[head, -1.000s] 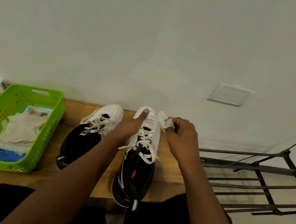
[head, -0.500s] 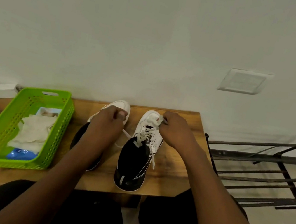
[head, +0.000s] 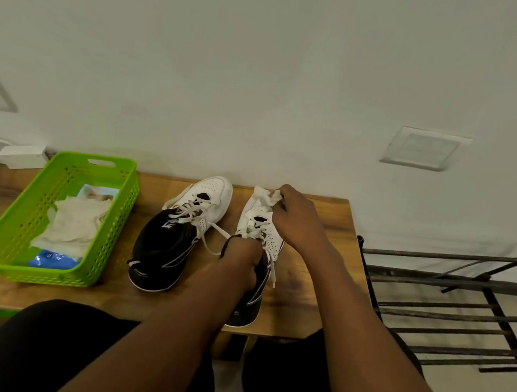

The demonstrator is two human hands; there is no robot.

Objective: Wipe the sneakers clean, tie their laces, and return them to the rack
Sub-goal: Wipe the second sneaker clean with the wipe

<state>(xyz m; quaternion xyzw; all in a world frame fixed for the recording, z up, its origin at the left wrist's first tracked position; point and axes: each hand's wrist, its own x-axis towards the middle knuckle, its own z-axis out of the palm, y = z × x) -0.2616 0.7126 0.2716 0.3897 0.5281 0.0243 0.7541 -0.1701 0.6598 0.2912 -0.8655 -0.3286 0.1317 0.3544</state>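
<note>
Two white-and-black sneakers stand side by side on the wooden table, toes toward the wall. The left sneaker lies free with loose white laces. My left hand grips the collar and tongue of the right sneaker, covering its black rear part. My right hand presses a crumpled white wipe onto that sneaker's toe. The dark metal rack stands to the right of the table with bare shelves.
A green plastic basket holding white wipes and a blue packet sits on the table's left. A white adapter and cable lie behind it by the wall. My dark-trousered legs are under the table's front edge.
My left hand moved from the left sneaker's toe over to the right sneaker's collar. My right hand with the wipe stayed at the right sneaker's toe. The view shifted slightly.
</note>
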